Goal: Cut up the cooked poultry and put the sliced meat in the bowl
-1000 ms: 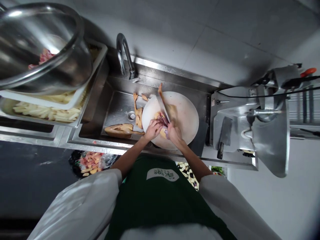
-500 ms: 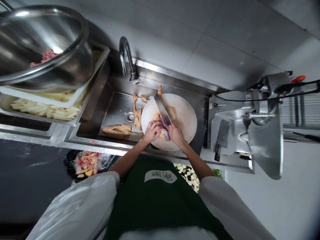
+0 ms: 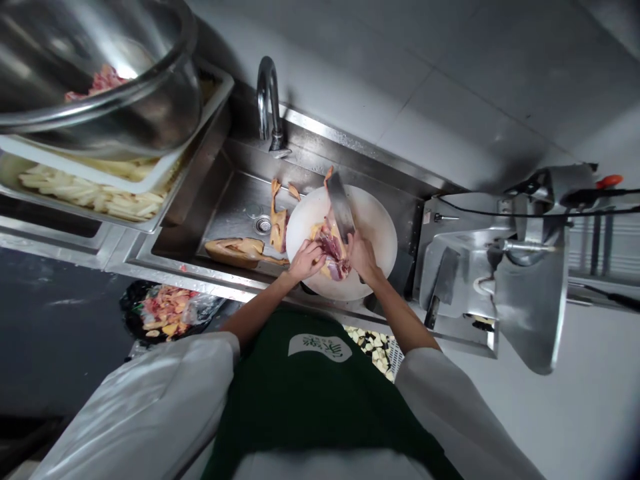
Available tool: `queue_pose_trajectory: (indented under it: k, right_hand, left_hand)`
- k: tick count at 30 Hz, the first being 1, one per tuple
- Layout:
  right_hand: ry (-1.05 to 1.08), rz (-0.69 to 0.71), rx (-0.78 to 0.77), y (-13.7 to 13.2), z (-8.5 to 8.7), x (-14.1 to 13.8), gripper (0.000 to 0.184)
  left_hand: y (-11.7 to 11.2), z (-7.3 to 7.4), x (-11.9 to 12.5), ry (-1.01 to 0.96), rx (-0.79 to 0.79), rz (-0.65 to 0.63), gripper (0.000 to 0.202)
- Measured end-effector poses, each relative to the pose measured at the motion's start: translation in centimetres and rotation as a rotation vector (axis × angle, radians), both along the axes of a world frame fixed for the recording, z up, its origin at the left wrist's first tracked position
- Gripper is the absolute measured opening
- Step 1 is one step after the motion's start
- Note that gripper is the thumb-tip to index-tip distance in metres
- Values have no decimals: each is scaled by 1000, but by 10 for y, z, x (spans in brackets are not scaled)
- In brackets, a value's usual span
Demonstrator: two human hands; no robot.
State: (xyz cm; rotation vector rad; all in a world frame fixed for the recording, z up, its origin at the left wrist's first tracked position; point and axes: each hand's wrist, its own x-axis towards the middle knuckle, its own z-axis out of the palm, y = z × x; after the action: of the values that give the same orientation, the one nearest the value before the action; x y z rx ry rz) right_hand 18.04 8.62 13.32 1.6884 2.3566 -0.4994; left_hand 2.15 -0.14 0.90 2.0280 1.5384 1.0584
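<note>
A cut piece of poultry, red flesh with yellow skin, lies on the round white chopping board set over the sink. My right hand is closed round the handle of a cleaver, whose broad blade points away from me beside the meat. With bent fingers, my left hand grips the left edge of the meat. A thin poultry limb end sticks out past the board's far edge. Left of the board, more poultry pieces lie in the sink.
A large steel bowl holding red meat stands at left on trays of pale strips. The faucet rises behind the sink. At right is a slicer with another cleaver. Below left sits a black bag of meat pieces.
The cleaver has turned more upright and shifted right, off the meat's top. More of the red flesh shows between my hands. The whole view has tilted slightly.
</note>
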Motion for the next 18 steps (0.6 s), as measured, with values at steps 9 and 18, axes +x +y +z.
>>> queue_pose_trajectory:
  k: [9,18]
  right_hand:
    - [26,14,-5,-15,-23,1,36]
    - [124,-57,108,-17,-11,2,36]
  left_hand:
    - [-7,-2,1,-39,-22,17,20]
    - [-7,-6,2,-63,3,10,20]
